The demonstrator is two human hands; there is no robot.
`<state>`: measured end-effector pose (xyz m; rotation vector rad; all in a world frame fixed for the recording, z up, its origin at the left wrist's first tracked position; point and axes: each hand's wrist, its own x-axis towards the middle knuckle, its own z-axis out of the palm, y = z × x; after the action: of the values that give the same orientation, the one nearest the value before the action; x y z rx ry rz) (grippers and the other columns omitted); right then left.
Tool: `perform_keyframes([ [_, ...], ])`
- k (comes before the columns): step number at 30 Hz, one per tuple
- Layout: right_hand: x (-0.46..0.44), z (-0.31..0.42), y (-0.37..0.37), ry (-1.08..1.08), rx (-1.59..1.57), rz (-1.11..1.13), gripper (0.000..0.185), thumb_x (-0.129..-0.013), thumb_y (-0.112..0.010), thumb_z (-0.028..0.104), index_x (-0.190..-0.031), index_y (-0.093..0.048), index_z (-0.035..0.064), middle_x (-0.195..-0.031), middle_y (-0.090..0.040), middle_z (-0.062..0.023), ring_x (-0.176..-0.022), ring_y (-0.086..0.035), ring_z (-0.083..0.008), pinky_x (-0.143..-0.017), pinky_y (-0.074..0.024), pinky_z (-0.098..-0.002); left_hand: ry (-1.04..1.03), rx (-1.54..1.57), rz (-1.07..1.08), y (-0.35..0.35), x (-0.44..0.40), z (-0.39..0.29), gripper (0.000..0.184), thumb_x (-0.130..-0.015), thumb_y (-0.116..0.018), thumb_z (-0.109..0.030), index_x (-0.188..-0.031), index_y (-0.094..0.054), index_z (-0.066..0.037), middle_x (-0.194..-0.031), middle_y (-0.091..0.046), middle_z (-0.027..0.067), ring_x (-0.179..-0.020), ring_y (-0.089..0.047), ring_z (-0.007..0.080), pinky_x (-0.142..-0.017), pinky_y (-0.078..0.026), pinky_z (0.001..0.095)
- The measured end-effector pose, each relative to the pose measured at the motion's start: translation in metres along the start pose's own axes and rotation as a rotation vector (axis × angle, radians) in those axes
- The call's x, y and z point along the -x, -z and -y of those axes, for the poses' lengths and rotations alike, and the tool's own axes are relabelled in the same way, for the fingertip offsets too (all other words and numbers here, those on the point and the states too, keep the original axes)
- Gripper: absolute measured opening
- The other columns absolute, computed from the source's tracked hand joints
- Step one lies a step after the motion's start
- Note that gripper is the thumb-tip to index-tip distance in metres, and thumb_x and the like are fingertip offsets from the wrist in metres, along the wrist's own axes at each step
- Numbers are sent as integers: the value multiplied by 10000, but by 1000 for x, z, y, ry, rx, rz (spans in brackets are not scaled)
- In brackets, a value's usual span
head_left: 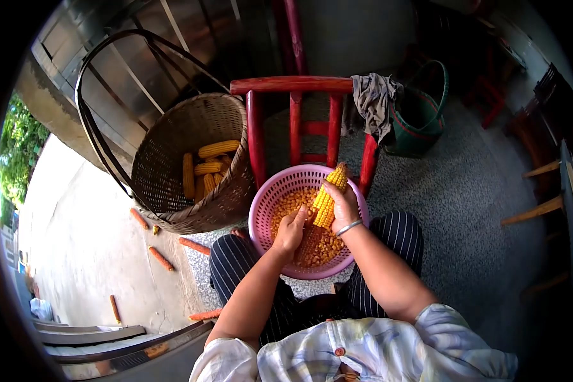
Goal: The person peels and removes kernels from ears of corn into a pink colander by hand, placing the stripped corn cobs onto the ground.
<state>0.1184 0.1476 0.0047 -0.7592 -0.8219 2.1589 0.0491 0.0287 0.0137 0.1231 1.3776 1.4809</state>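
My right hand is wrapped around an ear of corn covered in yellow kernels, its tip pointing up and away from me. Close beside it, my left hand is closed with the thumb up, against a reddish bare corn cob that it seems to grip; its fingers are partly hidden. Both hands are over a pink plastic basket with a slotted rim. Loose corn kernels cover the inside of this basket, which sits between my knees.
At the left stands a tall-handled woven basket holding several ears of corn. Bare cobs lie scattered on the floor. Ahead is a red wooden chair with a grey cloth draped over it, beside a green basket.
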Motion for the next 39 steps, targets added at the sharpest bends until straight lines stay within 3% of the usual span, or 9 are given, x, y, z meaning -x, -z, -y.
perform_keyframes([
  [2,1,-2,-1,140,72,-46,315,-750,-684,99,-1005,-512,30,-882,-551,-24,-792,-539,-125,-734,-443,-259,-319,-492,-64,11,-15,16,479,-909,-441,-422,-969,-587,30,-789,-616,142,-697,-604,228,-659,-470,344],
  [7,3,-5,-2,139,87,-54,316,-755,-675,90,-1017,-509,29,-887,-546,-20,-798,-532,-123,-740,-438,-262,-345,-828,-115,-9,9,0,517,-910,-406,-449,-875,-593,32,-646,-578,186,-657,-602,289,-634,-445,395],
  [9,2,-6,-3,129,82,-38,316,-756,-674,88,-1019,-508,30,-885,-544,-18,-794,-531,-122,-738,-437,-262,-406,-872,-129,-9,10,-2,501,-936,-386,-397,-798,-571,48,-598,-538,158,-602,-516,180,-594,-415,379],
  [10,2,-6,-4,149,69,-32,310,-755,-673,87,-1013,-509,34,-883,-542,-15,-790,-529,-121,-732,-438,-262,-408,-871,-129,-10,10,-3,501,-936,-386,-397,-798,-571,48,-598,-538,158,-602,-516,180,-594,-415,379],
  [12,3,-5,-4,172,89,-17,302,-750,-675,85,-999,-509,44,-881,-536,-8,-786,-523,-117,-720,-440,-261,-437,-879,-199,-12,11,-2,519,-928,-380,-410,-795,-586,48,-641,-563,228,-644,-584,364,-619,-431,422],
  [15,6,-4,-4,178,66,7,304,-749,-675,86,-1000,-508,46,-878,-534,-5,-782,-523,-116,-716,-440,-257,-354,-829,-274,-2,-4,9,535,-928,-374,-419,-785,-583,53,-650,-561,243,-662,-580,379,-630,-426,430],
  [32,9,0,-7,73,31,-9,302,-764,-673,106,-1012,-512,44,-885,-537,-12,-806,-526,-117,-747,-431,-259,-363,-627,-168,4,-11,12,477,-863,-554,-394,-718,-595,58,-574,-546,125,-548,-497,146,-553,-414,334],
  [34,7,1,-6,56,30,-10,298,-768,-671,105,-1013,-512,44,-880,-538,-10,-799,-527,-115,-743,-432,-255,-264,-575,-82,5,-12,11,408,-917,-492,-323,-953,-605,67,-793,-614,64,-689,-538,92,-628,-442,243],
  [39,3,-4,-1,85,17,-17,305,-772,-674,107,-1020,-510,39,-876,-543,-10,-787,-532,-116,-740,-436,-253,-147,-330,-87,2,-5,3,467,-928,-439,-375,-1030,-546,68,-896,-604,84,-803,-548,128,-717,-441,274],
])
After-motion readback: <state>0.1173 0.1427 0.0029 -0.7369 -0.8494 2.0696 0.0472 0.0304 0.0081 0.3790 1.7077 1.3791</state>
